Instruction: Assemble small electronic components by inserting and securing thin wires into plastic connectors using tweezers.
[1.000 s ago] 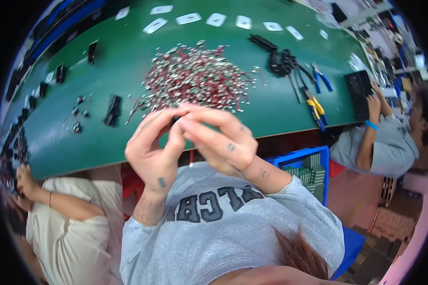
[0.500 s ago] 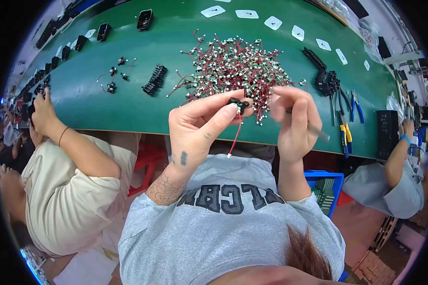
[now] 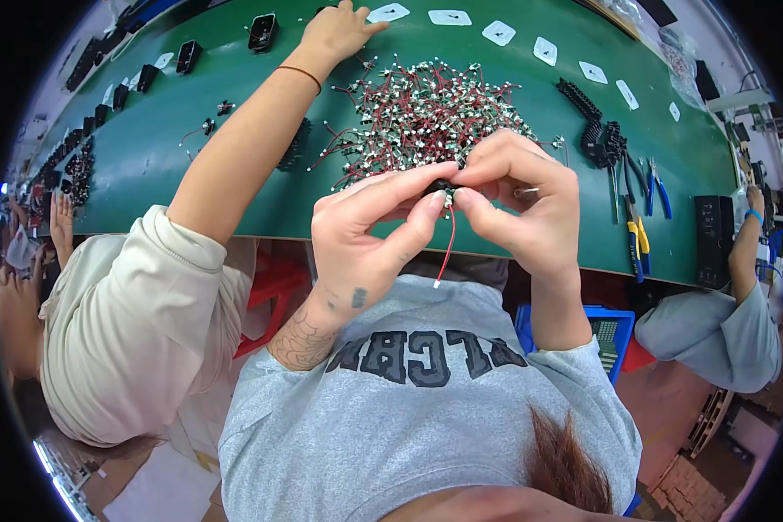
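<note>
A small black plastic part (image 3: 442,185) with a bit of green circuit board is pinched between the thumb and fingers of my left hand (image 3: 357,230). From it a red wire (image 3: 450,239) hangs down, ending in a white connector (image 3: 437,284). My right hand (image 3: 531,204) closes its thumb and forefinger on the right side of the same part. A slim rod-like tool (image 3: 527,190) shows among the curled right fingers; most of it is hidden. Just beyond both hands lies a heap of small circuit boards with red wires (image 3: 435,113).
A co-worker's arm (image 3: 252,148) crosses the green table (image 3: 496,242) from the left, partly hiding a row of black parts (image 3: 296,143). Black clips (image 3: 578,104), blue pliers (image 3: 659,191) and yellow-handled pliers (image 3: 639,248) lie right. White cards (image 3: 498,33) line the far side.
My right hand has moved left to meet the black part, its fingers now on it. The co-worker's arm has swung across the table toward the far side.
</note>
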Available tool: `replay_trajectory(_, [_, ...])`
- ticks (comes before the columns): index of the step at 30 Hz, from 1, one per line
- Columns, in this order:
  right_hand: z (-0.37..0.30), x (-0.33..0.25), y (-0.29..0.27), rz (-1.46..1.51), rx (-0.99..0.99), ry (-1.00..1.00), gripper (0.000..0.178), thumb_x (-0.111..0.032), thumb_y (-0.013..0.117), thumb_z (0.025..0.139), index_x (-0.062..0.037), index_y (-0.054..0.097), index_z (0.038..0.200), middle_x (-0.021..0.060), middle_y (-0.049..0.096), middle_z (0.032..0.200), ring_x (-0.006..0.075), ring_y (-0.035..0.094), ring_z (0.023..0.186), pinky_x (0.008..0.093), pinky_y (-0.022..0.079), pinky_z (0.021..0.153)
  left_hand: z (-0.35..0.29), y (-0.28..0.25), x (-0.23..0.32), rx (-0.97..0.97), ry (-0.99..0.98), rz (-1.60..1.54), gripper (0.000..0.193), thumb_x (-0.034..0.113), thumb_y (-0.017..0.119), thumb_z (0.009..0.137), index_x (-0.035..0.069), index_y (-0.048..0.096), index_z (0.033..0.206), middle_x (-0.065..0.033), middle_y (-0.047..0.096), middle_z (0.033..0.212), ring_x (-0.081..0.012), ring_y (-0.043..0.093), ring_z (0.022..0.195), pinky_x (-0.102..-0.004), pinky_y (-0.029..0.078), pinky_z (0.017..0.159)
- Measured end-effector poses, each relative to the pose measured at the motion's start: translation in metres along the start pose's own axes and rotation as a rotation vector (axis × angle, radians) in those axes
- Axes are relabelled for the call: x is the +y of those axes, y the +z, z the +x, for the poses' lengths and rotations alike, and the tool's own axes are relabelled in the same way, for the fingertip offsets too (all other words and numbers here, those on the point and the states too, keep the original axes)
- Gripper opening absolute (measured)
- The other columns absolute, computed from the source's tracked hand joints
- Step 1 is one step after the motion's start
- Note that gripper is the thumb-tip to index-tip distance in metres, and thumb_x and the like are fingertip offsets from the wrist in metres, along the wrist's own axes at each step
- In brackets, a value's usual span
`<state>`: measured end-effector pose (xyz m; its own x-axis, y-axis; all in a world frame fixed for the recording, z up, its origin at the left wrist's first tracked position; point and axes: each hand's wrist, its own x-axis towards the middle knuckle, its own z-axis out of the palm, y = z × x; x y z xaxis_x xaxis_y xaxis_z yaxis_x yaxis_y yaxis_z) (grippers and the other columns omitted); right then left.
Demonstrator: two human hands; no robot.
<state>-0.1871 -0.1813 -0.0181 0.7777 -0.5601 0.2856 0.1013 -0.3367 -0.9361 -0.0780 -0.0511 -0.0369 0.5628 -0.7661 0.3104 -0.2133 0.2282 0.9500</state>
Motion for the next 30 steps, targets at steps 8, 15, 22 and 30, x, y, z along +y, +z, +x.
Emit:
replay_trajectory(8, [0.000, 0.001, -0.005, 0.010, -0.047, -0.025, 0.009, 0.004, 0.065, 0.063, -0.0020, 0.063, 0.070, 0.0011, 0.058, 0.073, 0.0081, 0.045, 0.061, 0.0185, 0.035, 0.051, 0.000, 0.002, 0.002, -0.032, 0.047, 0.043, 0.033, -0.007, 0.064, 0.072, 0.001, 0.068, 0.104, -0.0085, 0.069, 0.091, -0.0094, 0.060, 0.069, -0.0186, 0.051, 0.061])
replay_trajectory(15, [0.001, 0.004, 0.009, -0.042, -0.050, -0.125, 0.010, 0.005, 0.065, 0.063, -0.0020, 0.061, 0.069, -0.0001, 0.056, 0.068, 0.0073, 0.043, 0.057, 0.0181, 0.034, 0.050, -0.008, -0.001, 0.008, 0.034, -0.126, -0.068, 0.031, -0.007, 0.063, 0.072, 0.000, 0.068, 0.103, -0.0079, 0.069, 0.089, -0.0079, 0.061, 0.071, -0.0176, 0.051, 0.062])
replay_trajectory(22, [-0.009, 0.020, 0.006, 0.021, 0.031, 0.066, 0.009, 0.005, 0.064, 0.066, -0.0022, 0.061, 0.070, 0.0001, 0.056, 0.070, 0.0071, 0.042, 0.057, 0.0184, 0.034, 0.051, -0.004, 0.008, -0.010, -0.018, -0.233, -0.199, 0.032, -0.006, 0.063, 0.076, 0.000, 0.065, 0.108, -0.0078, 0.067, 0.091, -0.0089, 0.061, 0.074, -0.0180, 0.052, 0.066])
replay_trajectory(30, [-0.018, 0.026, 0.034, 0.451, 0.391, -0.028, 0.010, 0.008, 0.062, 0.071, -0.0017, 0.061, 0.071, 0.0030, 0.056, 0.076, 0.0086, 0.044, 0.060, 0.0180, 0.034, 0.052, -0.008, 0.019, -0.021, 0.058, -0.076, -0.370, 0.034, -0.003, 0.062, 0.082, -0.001, 0.059, 0.116, -0.0096, 0.062, 0.098, -0.0148, 0.062, 0.078, -0.0208, 0.053, 0.072])
